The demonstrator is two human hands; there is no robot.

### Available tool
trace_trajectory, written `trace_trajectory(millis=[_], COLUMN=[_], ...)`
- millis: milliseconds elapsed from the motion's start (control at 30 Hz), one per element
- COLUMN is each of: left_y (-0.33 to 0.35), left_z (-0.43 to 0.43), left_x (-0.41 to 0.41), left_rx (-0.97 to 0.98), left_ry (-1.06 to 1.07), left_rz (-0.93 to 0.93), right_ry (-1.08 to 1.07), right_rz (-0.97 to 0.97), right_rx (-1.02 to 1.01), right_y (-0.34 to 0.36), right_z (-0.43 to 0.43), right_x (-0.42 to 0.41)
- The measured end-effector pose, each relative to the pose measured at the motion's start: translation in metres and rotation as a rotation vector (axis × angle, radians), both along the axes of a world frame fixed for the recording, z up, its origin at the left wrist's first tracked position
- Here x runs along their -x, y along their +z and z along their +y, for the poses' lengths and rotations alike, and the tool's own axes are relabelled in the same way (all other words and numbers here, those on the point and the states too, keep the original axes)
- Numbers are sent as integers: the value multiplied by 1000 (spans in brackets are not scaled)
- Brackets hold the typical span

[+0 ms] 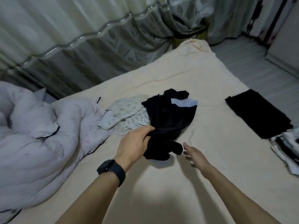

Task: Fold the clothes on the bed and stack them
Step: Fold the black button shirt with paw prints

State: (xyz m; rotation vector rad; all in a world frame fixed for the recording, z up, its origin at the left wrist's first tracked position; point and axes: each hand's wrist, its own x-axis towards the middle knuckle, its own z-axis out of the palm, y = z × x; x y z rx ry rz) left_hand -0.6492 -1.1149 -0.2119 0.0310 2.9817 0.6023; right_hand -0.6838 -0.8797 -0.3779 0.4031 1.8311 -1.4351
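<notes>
A crumpled black garment with a pale blue panel [169, 117] lies in the middle of the cream bed sheet [210, 167]. My left hand [137, 143], with a dark watch on its wrist, grips the near end of this garment and lifts it a little. My right hand [195, 156] hovers just right of the garment with straight fingers and holds nothing. A white patterned garment [127, 113] lies partly under the black one. At the right a folded black garment [257, 113] lies flat, and a folded black-and-white stack [288, 147] sits at the edge.
A bunched lilac duvet [37, 135] covers the left side of the bed. Grey-green curtains [80, 38] hang behind the bed. The floor [258, 65] and a pale cabinet show at the upper right.
</notes>
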Motion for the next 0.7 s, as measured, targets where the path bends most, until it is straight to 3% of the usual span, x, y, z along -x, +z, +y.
trace_trajectory(millis=[133,233,300,433,533,700], left_y=[74,128,151,188,191,178], left_z=[-30,-49,-58,-111,-169,-252], left_x=[-86,-158,-194,-265,-309,-366], left_rx=[-69,-122,-130,-70,-32,-50], left_ry=[39,44,19,32,166,393], left_rz=[84,186,224,305,257,136], right_ry=[-309,-347,-309,-358,-398,-159], right_rz=[-196,-282,-269,-49,59,586], right_rx=[369,518,510,360,352,138], right_y=[80,129,152,197,244,328], right_z=[-25,-64,-91,-135,-140,-138], right_x=[-75,-144,-183,-243,-264,-284])
